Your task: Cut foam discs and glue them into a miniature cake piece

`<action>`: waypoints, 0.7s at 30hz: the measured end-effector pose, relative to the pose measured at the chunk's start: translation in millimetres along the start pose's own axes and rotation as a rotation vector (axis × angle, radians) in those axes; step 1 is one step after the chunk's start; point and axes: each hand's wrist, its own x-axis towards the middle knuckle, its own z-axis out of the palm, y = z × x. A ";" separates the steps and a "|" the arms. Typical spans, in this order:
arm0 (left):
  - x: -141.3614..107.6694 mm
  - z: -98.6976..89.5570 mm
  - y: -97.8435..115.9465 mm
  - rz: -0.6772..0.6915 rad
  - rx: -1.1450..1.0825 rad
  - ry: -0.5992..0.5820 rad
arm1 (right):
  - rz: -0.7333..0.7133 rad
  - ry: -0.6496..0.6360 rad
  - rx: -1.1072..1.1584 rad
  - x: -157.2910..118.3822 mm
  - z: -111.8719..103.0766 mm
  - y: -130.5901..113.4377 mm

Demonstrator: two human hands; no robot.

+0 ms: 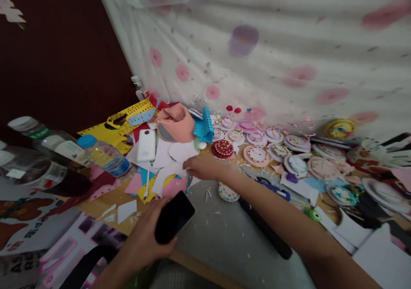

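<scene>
A dark-screened smartphone (175,217) is gripped in my left hand (149,228) near the table's front edge. My right hand (204,168) reaches across to the pile of paper scraps, its fingers pinched together at the edge of a curved white paper cutout (169,174). Another rounded white paper piece (183,151) lies just behind it. Left of these rests a white power bank (147,145) with a short white cable (147,182). A small dotted round piece (227,192) sits beneath my right forearm.
Bottles (105,156) lie at the left. A peach visor cap (176,124) and yellow perforated sheets (128,120) are heaped behind. Several decorated paper hats (257,155) line the back and right. A black-handled tool (266,229) and blue-handled scissors (272,188) rest on the grey mat (221,237).
</scene>
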 end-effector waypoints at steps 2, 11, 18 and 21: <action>13.9 15.2 12.4 0.048 -0.024 -0.056 | 0.028 0.030 -0.001 -12.0 -14.5 12.9; 96.5 71.0 51.5 0.178 -0.018 0.061 | 0.053 0.050 -0.010 -33.8 -24.3 21.0; 94.3 55.5 40.6 0.171 -0.007 0.256 | 0.024 0.040 -0.040 -26.1 -20.7 23.2; 80.5 12.6 12.6 0.018 0.030 0.616 | -0.015 0.007 -0.062 -18.2 -20.3 18.4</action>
